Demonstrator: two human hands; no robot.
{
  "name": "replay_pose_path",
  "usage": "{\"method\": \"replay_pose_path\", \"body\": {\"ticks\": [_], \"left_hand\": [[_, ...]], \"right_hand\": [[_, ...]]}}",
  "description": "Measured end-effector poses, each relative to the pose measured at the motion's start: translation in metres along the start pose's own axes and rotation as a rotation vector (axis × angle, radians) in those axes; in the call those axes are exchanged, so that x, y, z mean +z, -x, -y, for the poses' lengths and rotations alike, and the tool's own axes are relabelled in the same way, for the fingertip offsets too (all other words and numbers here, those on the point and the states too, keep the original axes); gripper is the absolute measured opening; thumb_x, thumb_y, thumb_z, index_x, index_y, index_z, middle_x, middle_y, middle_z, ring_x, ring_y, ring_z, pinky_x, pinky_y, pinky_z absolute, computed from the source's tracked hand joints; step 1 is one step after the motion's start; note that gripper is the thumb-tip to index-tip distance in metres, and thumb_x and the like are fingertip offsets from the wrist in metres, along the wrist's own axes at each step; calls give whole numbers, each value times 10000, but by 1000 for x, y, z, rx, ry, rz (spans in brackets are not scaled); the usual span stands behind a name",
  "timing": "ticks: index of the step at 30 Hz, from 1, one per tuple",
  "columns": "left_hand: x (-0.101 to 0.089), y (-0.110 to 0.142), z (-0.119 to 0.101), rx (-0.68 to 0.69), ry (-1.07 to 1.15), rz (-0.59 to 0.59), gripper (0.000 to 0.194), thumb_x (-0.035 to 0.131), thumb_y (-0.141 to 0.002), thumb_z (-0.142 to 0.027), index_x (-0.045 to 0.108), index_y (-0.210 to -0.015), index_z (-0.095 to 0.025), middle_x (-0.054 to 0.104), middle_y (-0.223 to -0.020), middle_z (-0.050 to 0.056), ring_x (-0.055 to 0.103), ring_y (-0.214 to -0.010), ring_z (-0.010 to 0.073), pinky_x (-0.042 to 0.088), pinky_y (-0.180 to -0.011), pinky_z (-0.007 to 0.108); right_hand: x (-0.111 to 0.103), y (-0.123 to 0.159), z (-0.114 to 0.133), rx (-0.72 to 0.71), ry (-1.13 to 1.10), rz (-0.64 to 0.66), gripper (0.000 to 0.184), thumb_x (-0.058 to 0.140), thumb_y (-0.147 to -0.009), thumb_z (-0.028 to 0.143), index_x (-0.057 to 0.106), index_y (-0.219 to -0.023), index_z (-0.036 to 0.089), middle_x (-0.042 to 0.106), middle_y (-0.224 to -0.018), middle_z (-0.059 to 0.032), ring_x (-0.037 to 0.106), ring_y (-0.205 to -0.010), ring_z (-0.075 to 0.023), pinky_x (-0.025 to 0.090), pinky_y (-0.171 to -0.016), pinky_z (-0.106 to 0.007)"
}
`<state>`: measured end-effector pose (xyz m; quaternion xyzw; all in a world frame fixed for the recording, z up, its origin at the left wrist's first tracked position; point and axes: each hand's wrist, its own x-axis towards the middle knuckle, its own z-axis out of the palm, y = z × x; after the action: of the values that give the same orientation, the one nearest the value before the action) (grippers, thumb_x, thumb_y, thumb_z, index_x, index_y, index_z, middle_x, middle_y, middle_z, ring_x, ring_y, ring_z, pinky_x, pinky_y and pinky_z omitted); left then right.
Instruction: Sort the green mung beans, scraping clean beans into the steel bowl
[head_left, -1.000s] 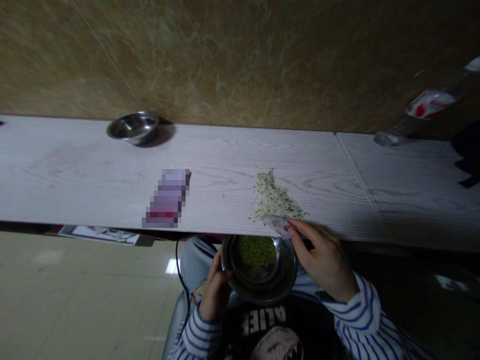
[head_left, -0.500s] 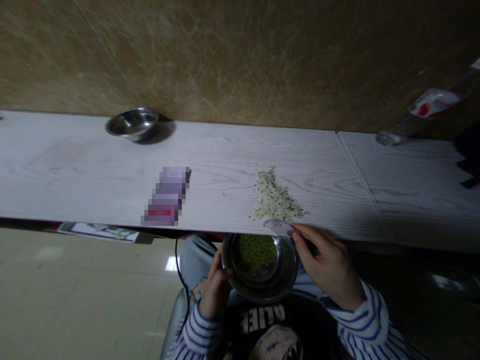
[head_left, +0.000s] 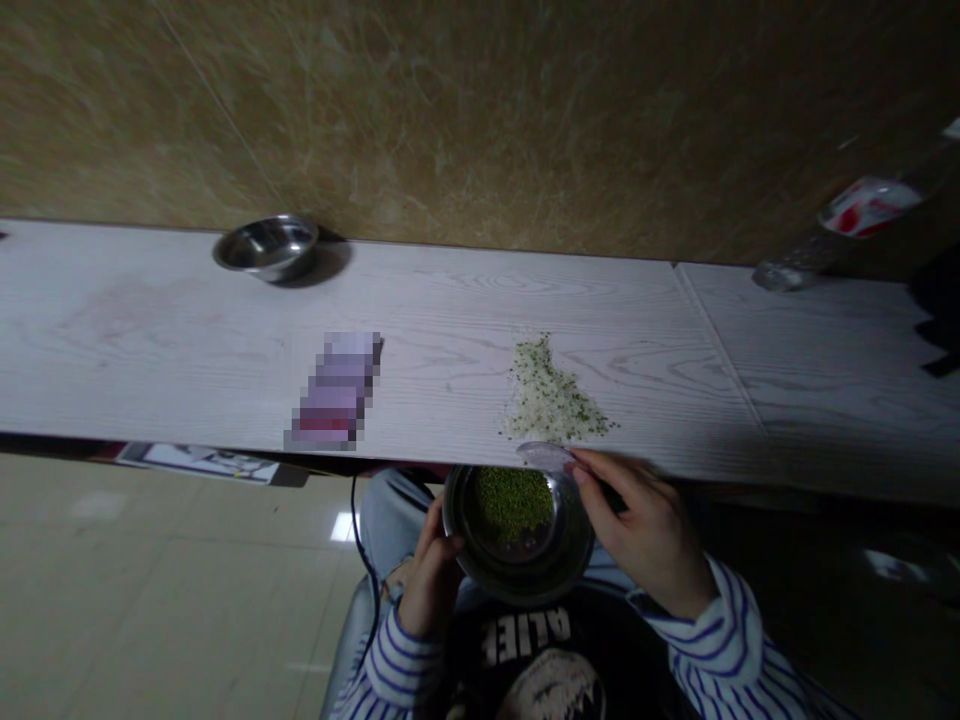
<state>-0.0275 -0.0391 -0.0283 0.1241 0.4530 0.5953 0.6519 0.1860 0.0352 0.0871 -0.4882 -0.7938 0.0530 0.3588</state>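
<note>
My left hand (head_left: 431,575) grips the left rim of a steel bowl (head_left: 517,585), which rests on my lap just below the table's front edge. Green beans (head_left: 514,503), small and round, lie inside it. Between the thumb and fingers of my right hand (head_left: 641,520) is a thin, translucent, pale scraper-like piece (head_left: 546,455); its exact kind is unclear. The piece sits at the table edge, over the bowl's far rim. Directly beyond it, a loose pile of white grains mixed with green beans (head_left: 551,395) is spread on the table.
On the white wood-grain table (head_left: 442,310), a second steel bowl (head_left: 266,248) stands near the wall at the back left. A blurred-out phone-shaped object (head_left: 335,390) lies left of the pile. A clear plastic bottle (head_left: 862,208) with a red-and-white label stands far right. A black cable (head_left: 358,540) hangs by my left leg.
My right hand has drawn the pale piece from the pile's near side to the table edge, then slid it slightly left. My left hand and the bowl have stayed in place.
</note>
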Motion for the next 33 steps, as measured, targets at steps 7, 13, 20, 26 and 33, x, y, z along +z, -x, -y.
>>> {"method": "replay_pose_path", "body": {"ticks": [7, 13, 20, 26, 33], "left_hand": [[-4, -2, 2, -23, 4, 6, 580, 735, -684, -274, 704, -1262, -255, 698, -1318, 91, 524, -1317, 375, 387, -1102, 495], [-4, -2, 1, -15, 7, 9, 596, 745, -688, -293, 693, -1281, -265, 691, -1334, 81, 503, -1343, 382, 394, -1105, 504], [-9, -5, 2, -26, 9, 23, 590, 756, -692, -282, 689, -1278, -291, 704, -1319, 55, 526, -1326, 357, 391, -1113, 479], [-7, -2, -2, -19, 23, 0, 601, 759, -686, -282, 687, -1283, -282, 708, -1308, 62, 547, -1303, 357, 427, -1077, 450], [-1, 0, -8, -2, 44, -31, 561, 730, -688, -260, 702, -1247, -280, 728, -1254, 51, 576, -1247, 331, 471, -1001, 412]], "right_hand": [[6, -4, -5, 17, 21, -11, 189, 562, -940, 156, 728, -1030, 166, 807, -912, -91, 769, -795, -219, 635, -755, -338], [11, -8, -6, 31, 3, -8, 197, 563, -940, 166, 739, -1028, 151, 807, -924, -100, 770, -798, -221, 632, -762, -338], [17, -14, -6, 20, -13, 4, 205, 556, -942, 166, 743, -1026, 152, 806, -923, -101, 767, -801, -232, 631, -773, -364], [24, -19, -6, 11, -26, 19, 207, 569, -932, 152, 746, -1039, 140, 805, -933, -110, 765, -816, -235, 626, -786, -374], [26, -27, -6, -27, -50, 56, 214, 558, -946, 148, 737, -1062, 133, 805, -963, -115, 764, -847, -237, 620, -799, -390]]}}
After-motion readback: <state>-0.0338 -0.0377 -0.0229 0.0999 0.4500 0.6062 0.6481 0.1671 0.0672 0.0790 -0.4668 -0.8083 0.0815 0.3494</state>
